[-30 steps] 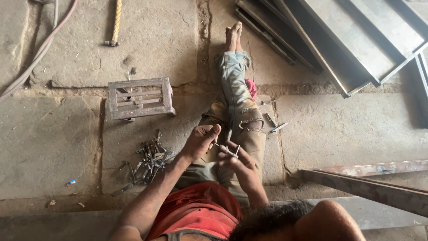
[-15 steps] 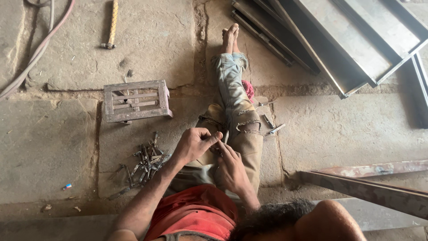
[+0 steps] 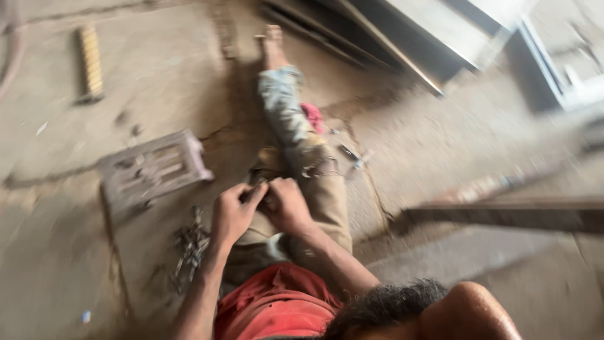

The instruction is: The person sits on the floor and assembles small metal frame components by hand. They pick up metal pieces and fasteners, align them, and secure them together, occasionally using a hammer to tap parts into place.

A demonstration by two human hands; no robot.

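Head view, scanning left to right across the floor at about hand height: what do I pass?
Small metal grate frame → pile of small metal pieces → left hand → right hand, touching the left → long metal bar lying on the floor.

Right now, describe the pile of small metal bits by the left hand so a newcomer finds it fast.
Start at the grey slotted metal frame lying flat on the concrete floor. Just below its lower right corner, beside the left hand, sits the pile of small metal pieces: a dark, tangled scatter, the only loose cluster there.
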